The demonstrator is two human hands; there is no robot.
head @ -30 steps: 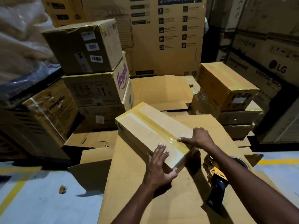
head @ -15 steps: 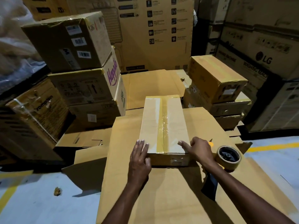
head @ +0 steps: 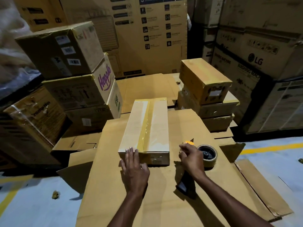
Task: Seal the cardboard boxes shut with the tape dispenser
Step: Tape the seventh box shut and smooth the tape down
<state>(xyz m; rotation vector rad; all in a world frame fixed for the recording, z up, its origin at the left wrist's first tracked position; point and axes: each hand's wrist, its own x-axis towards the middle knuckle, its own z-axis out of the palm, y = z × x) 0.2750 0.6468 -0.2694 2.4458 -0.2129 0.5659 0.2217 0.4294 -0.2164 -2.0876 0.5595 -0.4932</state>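
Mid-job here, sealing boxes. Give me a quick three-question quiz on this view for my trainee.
1. True or false: a tape strip already runs along the top of the long box.
2. Fill in: the left hand rests flat-fingered on the box's ____ end.
3. Which hand is on the tape dispenser? A. left B. right C. neither
Key: 1 true; 2 near; 3 B, the right hand.
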